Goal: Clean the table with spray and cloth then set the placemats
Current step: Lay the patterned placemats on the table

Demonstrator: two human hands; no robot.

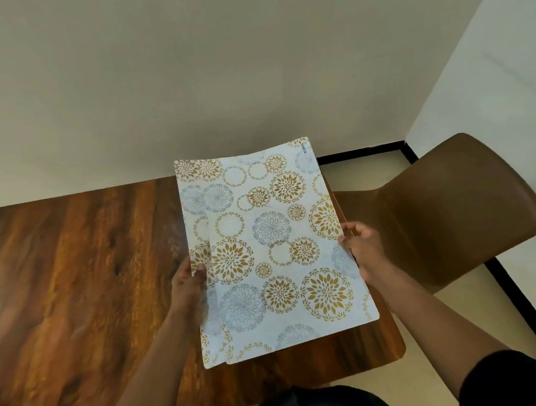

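Observation:
A stack of white placemats [273,247] printed with gold and grey flower circles is held above the right end of the wooden table [75,279]. The mats are slightly fanned, so the lower one's left edge shows beside the top one. My left hand [190,284] pinches the stack's left edge, thumb on top. At the right edge, my right hand [363,247] grips it with the fingers curled. No spray bottle or cloth is in view.
A brown moulded chair [451,209] stands at the table's right end, on a cream floor [535,279] with a black skirting strip. A plain wall [220,79] runs along the table's far edge. The table's rounded near-right corner [397,349] lies below the mats.

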